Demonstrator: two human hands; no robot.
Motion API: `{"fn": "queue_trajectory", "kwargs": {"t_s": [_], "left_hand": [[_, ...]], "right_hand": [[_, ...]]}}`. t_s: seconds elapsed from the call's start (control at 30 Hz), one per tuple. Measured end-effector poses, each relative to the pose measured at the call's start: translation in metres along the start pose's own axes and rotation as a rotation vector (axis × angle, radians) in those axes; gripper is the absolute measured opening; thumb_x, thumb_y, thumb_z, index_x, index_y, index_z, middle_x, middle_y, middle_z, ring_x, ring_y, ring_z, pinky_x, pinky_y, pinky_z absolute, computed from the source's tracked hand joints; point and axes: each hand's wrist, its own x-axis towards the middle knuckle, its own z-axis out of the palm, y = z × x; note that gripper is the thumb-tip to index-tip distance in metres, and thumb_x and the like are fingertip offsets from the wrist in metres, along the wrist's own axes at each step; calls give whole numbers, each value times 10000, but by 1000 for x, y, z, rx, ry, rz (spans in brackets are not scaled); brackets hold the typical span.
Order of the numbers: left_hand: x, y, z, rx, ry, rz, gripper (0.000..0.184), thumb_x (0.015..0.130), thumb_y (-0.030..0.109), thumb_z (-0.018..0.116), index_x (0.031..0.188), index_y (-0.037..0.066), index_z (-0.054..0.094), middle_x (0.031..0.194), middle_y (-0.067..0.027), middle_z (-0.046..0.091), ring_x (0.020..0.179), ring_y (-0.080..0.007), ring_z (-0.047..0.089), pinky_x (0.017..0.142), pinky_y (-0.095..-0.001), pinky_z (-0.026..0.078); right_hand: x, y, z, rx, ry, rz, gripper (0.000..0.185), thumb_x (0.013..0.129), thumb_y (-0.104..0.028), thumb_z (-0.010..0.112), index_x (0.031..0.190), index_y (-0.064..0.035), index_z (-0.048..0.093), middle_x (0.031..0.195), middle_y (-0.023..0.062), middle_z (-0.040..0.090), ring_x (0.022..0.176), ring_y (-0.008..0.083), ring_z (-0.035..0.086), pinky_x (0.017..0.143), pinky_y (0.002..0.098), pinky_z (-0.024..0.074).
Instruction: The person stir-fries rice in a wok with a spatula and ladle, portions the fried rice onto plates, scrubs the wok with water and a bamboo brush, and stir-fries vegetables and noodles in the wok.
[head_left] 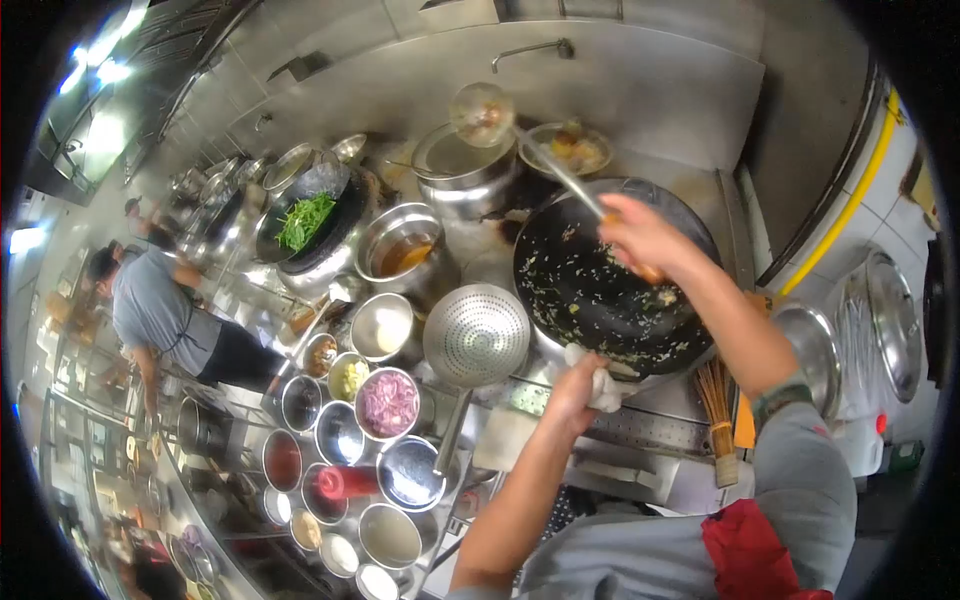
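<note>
My right hand [640,240] is closed around the wooden handle of a long ladle [560,172]. Its bowl is raised to the upper left, over a steel pot [465,195], with bits of food inside. Below this hand sits a large black wok [540,235], with white grains and green bits scattered over its inside. At the wok's near edge, my left hand [575,398] grips a folded white cloth [604,388] against the rim; the handle itself is hidden.
Left of the wok lies a perforated strainer [477,335], near a pot of brown liquid [400,255]. Bowls of chopped purple onion [388,403] and other ingredients crowd the left counter. A second wok holds greens [305,222]. A bamboo brush [720,430] stands right. A co-worker [170,305] is farther left.
</note>
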Motion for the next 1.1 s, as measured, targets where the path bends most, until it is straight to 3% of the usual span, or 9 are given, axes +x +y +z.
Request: {"fn": "queue_trajectory", "kwargs": {"t_s": [0.03, 0.23, 0.33, 0.37, 0.6, 0.7, 0.83, 1.03, 1.1], "left_hand": [[-1, -3, -7, 39, 18, -7, 304, 946, 223, 522, 1138, -6, 577, 1009, -176, 697, 841, -327, 699, 700, -422, 569], [-61, -2, -81, 338, 310, 256, 619, 853, 310, 765, 1283, -11, 456, 1068, -143, 638, 953, -225, 635, 815, -362, 517], [-94, 4, -129, 653, 552, 281, 672, 830, 330, 783, 1292, -43, 470, 1078, -169, 660, 1024, -224, 636, 881, -361, 500], [-99, 6, -136, 729, 571, 251, 660, 823, 333, 787, 1275, -47, 492, 1080, -173, 665, 1025, -220, 637, 881, -358, 501], [-72, -25, -204, 1067, 622, 98, 657, 718, 277, 834, 1222, -52, 569, 1182, -265, 620, 1055, -417, 606, 882, -423, 490], [-89, -29, -160, 1479, 929, 546, 747, 702, 271, 850, 1281, -57, 512, 1297, -288, 527, 1156, -446, 526, 959, -457, 436], [-151, -47, -93, 1459, 639, 846, 709, 737, 252, 832, 1301, -37, 515, 1301, -265, 524, 1151, -430, 514, 990, -448, 420], [-104, -188, -185, 1171, -178, -231, 466, 900, 382, 661, 1159, -3, 620, 1027, -194, 676, 922, -292, 676, 796, -391, 521], [-53, -235, -226, 889, 24, -396, 400, 939, 392, 581, 1155, 59, 635, 993, -163, 688, 916, -302, 680, 799, -427, 531]], "right_hand": [[47, 20, 11, -96, 10, -96, 295, 881, -79, 575, 1165, -29, 513, 681, 15, 542, 510, 104, 527, 431, 296, 430], [208, 59, 92, -752, 295, -185, 278, 786, -80, 552, 1008, 83, 592, 967, 315, 664, 814, 437, 682, 745, 472, 534], [233, 34, 100, -793, 1, 3, 147, 770, -62, 552, 797, 52, 641, 821, 267, 686, 703, 414, 682, 653, 480, 540], [239, 35, 101, -331, 36, 129, 151, 755, -48, 560, 623, 6, 610, 662, 174, 646, 538, 319, 619, 498, 434, 504], [206, 13, 60, 1091, -219, 452, 109, 870, -46, 535, 797, -80, 462, 672, -24, 488, 528, 60, 512, 448, 224, 377], [151, -3, 36, 1272, -258, 434, 89, 897, -51, 520, 830, -74, 465, 741, -17, 503, 547, 58, 516, 455, 224, 374], [64, -13, 9, 1239, -216, 395, 90, 932, -76, 509, 856, -71, 461, 804, -6, 517, 573, 45, 515, 454, 220, 368], [-59, -18, -21, 851, 41, 356, 97, 925, -91, 542, 872, -10, 536, 705, -25, 487, 532, 34, 476, 414, 202, 345], [-91, -12, -26, 740, 184, 377, 82, 923, -92, 558, 952, -26, 519, 746, 8, 526, 508, 40, 464, 377, 214, 346]]}}
